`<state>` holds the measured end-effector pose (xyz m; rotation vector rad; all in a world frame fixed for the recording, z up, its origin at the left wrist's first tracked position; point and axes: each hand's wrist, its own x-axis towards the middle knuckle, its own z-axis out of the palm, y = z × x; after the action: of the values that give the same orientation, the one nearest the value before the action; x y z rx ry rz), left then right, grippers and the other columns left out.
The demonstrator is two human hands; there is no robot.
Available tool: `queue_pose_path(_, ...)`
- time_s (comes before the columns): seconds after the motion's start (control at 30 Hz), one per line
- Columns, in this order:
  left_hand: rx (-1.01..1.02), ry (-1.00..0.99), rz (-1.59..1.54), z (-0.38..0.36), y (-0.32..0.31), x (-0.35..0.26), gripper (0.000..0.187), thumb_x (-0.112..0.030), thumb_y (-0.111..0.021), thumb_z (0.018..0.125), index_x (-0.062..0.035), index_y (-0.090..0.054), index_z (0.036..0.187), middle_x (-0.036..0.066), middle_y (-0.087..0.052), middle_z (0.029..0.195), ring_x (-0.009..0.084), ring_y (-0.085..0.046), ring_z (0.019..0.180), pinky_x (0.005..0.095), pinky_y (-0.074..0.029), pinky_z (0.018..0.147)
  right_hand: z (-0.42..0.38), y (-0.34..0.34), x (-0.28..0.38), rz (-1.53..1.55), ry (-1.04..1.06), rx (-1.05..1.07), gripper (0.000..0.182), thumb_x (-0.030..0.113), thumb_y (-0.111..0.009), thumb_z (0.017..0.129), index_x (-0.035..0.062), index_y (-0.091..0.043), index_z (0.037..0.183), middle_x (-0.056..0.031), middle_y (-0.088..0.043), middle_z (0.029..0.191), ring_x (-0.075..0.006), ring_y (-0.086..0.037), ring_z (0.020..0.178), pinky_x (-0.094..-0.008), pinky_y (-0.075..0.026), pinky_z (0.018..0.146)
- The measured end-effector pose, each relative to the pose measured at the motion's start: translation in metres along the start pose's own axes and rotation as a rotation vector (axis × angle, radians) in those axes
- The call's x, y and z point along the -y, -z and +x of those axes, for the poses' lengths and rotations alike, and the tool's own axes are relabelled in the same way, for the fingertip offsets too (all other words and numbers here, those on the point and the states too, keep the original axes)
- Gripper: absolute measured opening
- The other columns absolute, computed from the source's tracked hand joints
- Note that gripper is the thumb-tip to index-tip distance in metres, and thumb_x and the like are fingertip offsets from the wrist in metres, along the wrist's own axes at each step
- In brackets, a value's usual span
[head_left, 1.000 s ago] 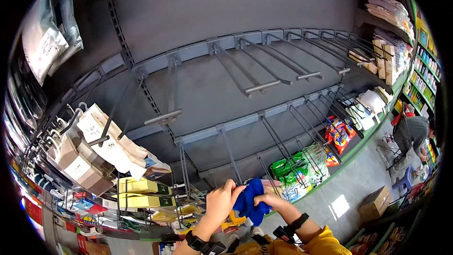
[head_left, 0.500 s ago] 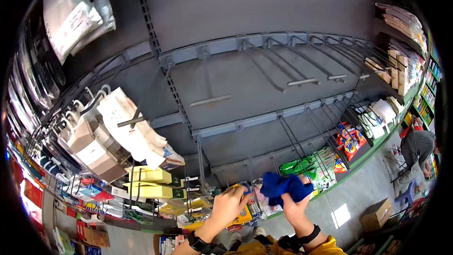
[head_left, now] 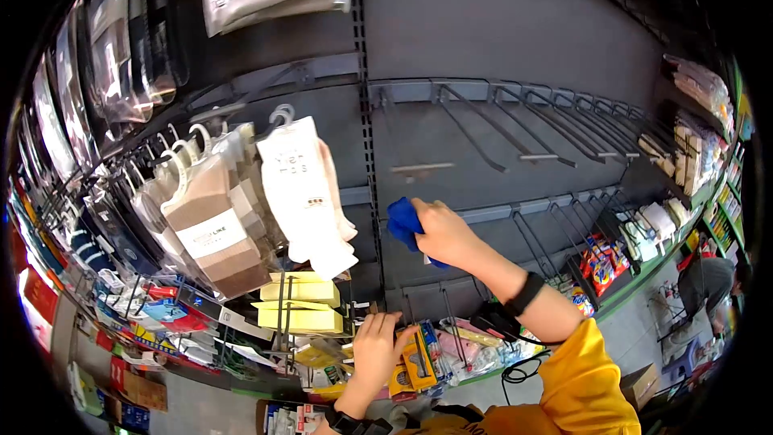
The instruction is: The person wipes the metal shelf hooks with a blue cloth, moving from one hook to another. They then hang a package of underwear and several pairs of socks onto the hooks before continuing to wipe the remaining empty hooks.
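Observation:
A bunched blue cloth [head_left: 404, 224] is in my right hand [head_left: 441, 234], whose fingers are wrapped round it. The cloth lies against the dark back panel [head_left: 322, 137], just below the upper rail of metal hooks. My left hand [head_left: 377, 353] is lower down, beside the yellow packs [head_left: 299, 316] and the orange package [head_left: 417, 361]. Its fingers are bent with the thumb apart, and nothing shows in them. White socks [head_left: 302, 193] and brown socks [head_left: 211, 230] hang on hooks to the left.
Bare metal hooks [head_left: 531, 125] stick out from the panel at the upper right. Red and orange packs [head_left: 602, 264] hang at the right. A black cable [head_left: 522, 371] dangles near the lower shelf. At the far right a person [head_left: 702, 294] sits near a cardboard box [head_left: 638, 385].
My right hand has moved up and left with the blue cloth, onto the panel. My left hand has shifted slightly left and down. The view has turned toward the hanging socks.

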<state>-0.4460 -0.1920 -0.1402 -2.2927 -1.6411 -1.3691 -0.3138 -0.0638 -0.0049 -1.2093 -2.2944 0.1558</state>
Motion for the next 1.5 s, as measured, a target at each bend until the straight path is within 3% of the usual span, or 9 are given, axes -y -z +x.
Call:
queue_pose_path(0.2, 0.033, 0.022, -0.007, 0.000, 0.000, 0.007, 0.033, -0.030, -0.073, 0.072, -0.0004, -0.061, 0.080, 0.010, -0.060, 0.074, 0.0241, -0.058, 0.071, 0.0313, -0.048, 0.060, 0.054, -0.095, -0.054, 0.092, -0.099, 0.375, 0.044, -0.001, -0.050, 0.069, 0.0007, -0.054, 0.112, -0.0212, -0.057, 0.107, -0.0393, -0.050, 0.104, -0.0433, -0.045, 0.087)
queue_pose_path(0.27, 0.037, 0.027, -0.030, -0.002, -0.004, 0.012, 0.034, -0.031, -0.072, 0.073, -0.0006, -0.061, 0.081, 0.010, -0.060, 0.074, 0.0242, -0.058, 0.070, 0.0317, -0.048, 0.059, 0.051, -0.126, -0.073, -0.012, 0.090, 0.289, 0.042, -0.002, -0.050, 0.068, -0.0022, -0.056, 0.109, -0.0213, -0.052, 0.115, -0.0386, -0.051, 0.106, -0.0413, -0.043, 0.090)
queue_pose_path(0.83, 0.290, 0.253, 0.016, -0.002, 0.003, 0.019, 0.041, -0.045, -0.073, 0.067, -0.0051, -0.065, 0.061, 0.007, -0.060, 0.056, 0.0216, -0.059, 0.050, 0.0288, -0.045, 0.046, -0.089, -0.042, 0.007, 0.293, 0.072, 0.641, 0.041, 0.005, -0.055, 0.072, -0.0095, -0.050, 0.110, -0.0200, -0.049, 0.115, -0.0374, -0.051, 0.104, -0.0392, -0.043, 0.088)
queue_pose_path(0.93, 0.202, 0.210, 0.002, 0.001, 0.006, 0.022, 0.043, -0.046, -0.073, 0.067, -0.0046, -0.062, 0.058, 0.006, -0.059, 0.055, 0.0211, -0.059, 0.050, 0.0289, -0.045, 0.046, -0.117, -0.050, 0.006, 0.321, 0.009, 0.352, 0.036, 0.007, -0.058, 0.076, -0.0049, -0.051, 0.109, -0.0208, -0.055, 0.104, -0.0354, -0.056, 0.095, -0.0363, -0.046, 0.083)
queue_pose_path(1.0, 0.196, 0.200, 0.046, 0.002, 0.007, 0.018, 0.045, -0.046, -0.074, 0.067, -0.0043, -0.058, 0.059, 0.006, -0.059, 0.055, 0.0200, -0.059, 0.050, 0.0282, -0.045, 0.046, -0.152, -0.072, 0.005, 0.739, -0.457, -0.230, 0.031, 0.006, -0.059, 0.079, -0.0024, -0.050, 0.107, -0.0182, -0.058, 0.098, -0.0275, -0.058, 0.091, -0.0326, -0.045, 0.080)
queue_pose_path(1.07, 0.163, 0.214, -0.024, 0.000, 0.001, 0.017, 0.046, -0.046, -0.074, 0.067, -0.0042, -0.056, 0.061, 0.005, -0.059, 0.057, 0.0201, -0.058, 0.049, 0.0278, -0.045, 0.046, -0.183, -0.100, 0.000, 0.798, -0.413, -0.484, 0.024, 0.004, -0.058, 0.083, 0.0001, -0.049, 0.105, -0.0108, -0.058, 0.095, -0.0171, -0.056, 0.087, -0.0294, -0.044, 0.076)
queue_pose_path(1.23, 0.156, 0.237, 0.004, 0.006, 0.008, 0.009, 0.047, -0.042, -0.077, 0.066, -0.0042, -0.052, 0.078, 0.006, -0.056, 0.061, 0.0184, -0.057, 0.055, 0.0278, -0.047, 0.051, -0.176, -0.146, -0.024, 1.074, -0.571, -0.387, 0.025, 0.002, -0.055, 0.084, 0.0000, -0.048, 0.108, -0.0100, -0.058, 0.098, -0.0160, -0.055, 0.089, -0.0288, -0.043, 0.079)
queue_pose_path(1.4, 0.188, 0.228, 0.022, 0.002, 0.011, 0.005, 0.047, -0.042, -0.077, 0.066, -0.0035, -0.052, 0.076, 0.007, -0.057, 0.060, 0.0192, -0.058, 0.054, 0.0281, -0.047, 0.051, -0.097, -0.179, -0.054, 0.949, -0.478, -0.463, 0.033, 0.002, -0.056, 0.083, 0.0002, -0.048, 0.115, -0.0118, -0.058, 0.104, -0.0169, -0.053, 0.097, -0.0277, -0.041, 0.086)
queue_pose_path(1.5, 0.211, 0.278, 0.037, 0.003, 0.006, 0.007, 0.046, -0.044, -0.076, 0.066, -0.0041, -0.053, 0.074, 0.007, -0.056, 0.057, 0.0192, -0.058, 0.052, 0.0293, -0.047, 0.048, -0.049, -0.187, -0.065, 1.071, -0.458, -0.453, 0.029, 0.005, -0.060, 0.078, 0.0015, -0.052, 0.106, -0.0055, -0.059, 0.091, -0.0138, -0.053, 0.086, -0.0268, -0.043, 0.078)
